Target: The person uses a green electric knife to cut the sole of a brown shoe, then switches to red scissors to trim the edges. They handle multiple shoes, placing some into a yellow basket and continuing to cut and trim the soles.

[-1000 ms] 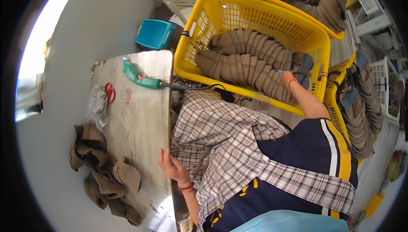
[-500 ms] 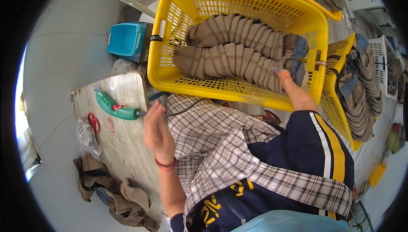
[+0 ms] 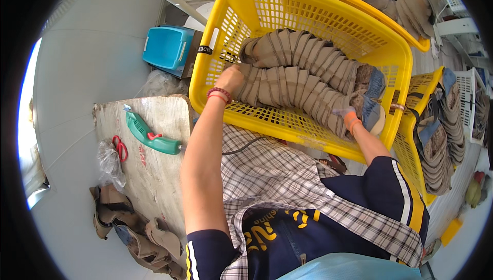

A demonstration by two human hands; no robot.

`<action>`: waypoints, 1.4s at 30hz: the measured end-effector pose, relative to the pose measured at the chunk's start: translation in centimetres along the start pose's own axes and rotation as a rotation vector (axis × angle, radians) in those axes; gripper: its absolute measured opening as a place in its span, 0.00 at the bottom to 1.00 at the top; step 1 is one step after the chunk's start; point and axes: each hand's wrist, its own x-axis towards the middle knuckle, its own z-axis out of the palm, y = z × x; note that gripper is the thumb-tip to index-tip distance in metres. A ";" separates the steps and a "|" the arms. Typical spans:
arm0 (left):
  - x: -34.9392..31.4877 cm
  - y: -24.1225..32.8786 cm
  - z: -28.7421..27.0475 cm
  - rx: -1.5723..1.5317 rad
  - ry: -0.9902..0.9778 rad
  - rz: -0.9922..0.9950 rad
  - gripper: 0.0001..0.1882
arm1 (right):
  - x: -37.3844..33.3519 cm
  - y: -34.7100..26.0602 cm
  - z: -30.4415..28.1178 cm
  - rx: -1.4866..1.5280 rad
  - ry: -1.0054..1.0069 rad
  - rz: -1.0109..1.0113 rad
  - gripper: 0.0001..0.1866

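Two long rows of nested tan cloth pieces with dark seams lie in a yellow basket; what they are I cannot make out. The far row is left alone. My left hand is closed at the left end of the near row, a dark red bead bracelet and a thin red band on its wrist. At that row's right end, my right hand grips among the pieces, its fingers partly hidden. Something orange wraps this hand. Blue denim and brown fleecy pieces cap the rows' right ends.
A worn board to the left carries a green hand tool with a cord, red-handled scissors and a plastic bag. Loose tan pieces lie below. A blue bin stands behind; another filled yellow basket is at right.
My left hand has moved from above the board, where it was raised, up to the near row's left end in the basket. My right hand stays at the row's right end. The view has shifted slightly.
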 end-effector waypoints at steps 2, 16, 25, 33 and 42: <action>2.2 -1.4 1.3 0.070 -0.024 -0.060 0.23 | -0.9 0.7 0.0 0.102 0.016 -0.009 0.32; 9.0 -4.5 5.1 -0.070 0.034 -0.249 0.32 | -5.5 1.9 -1.1 -0.260 0.763 -0.923 0.26; 5.9 0.3 3.6 -0.012 -0.094 0.062 0.27 | 0.4 -13.5 4.4 -0.678 -0.077 -0.356 0.44; 5.3 0.7 5.4 -0.106 -0.137 0.046 0.24 | -4.5 -12.4 5.6 -0.644 -0.067 -0.460 0.49; 5.0 3.0 7.5 -0.094 -0.162 0.131 0.23 | 0.1 -11.5 7.8 -0.349 -0.085 -0.476 0.47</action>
